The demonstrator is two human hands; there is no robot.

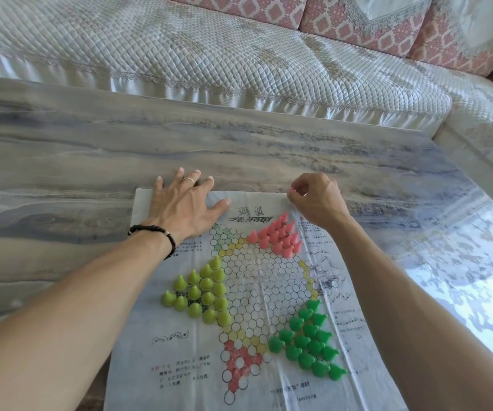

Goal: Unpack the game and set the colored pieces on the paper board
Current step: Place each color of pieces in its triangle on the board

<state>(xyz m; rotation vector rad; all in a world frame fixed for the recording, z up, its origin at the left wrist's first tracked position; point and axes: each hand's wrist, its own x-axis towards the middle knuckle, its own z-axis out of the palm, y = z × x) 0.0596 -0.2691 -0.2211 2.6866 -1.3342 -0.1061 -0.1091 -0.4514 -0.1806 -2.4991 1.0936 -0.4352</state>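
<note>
Pressing paper board point(180, 366) flat, left hand point(184, 203); right hand point(317, 201) pinching pink piece point(291, 190).

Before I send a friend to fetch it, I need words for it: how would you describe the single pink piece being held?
Find the paper board on the marbled table, then the pink cluster at its far side. Just beyond it, the right hand pinches one pink piece at its fingertips. It alone is lifted off the board; the other pink ones stand packed together.
</note>
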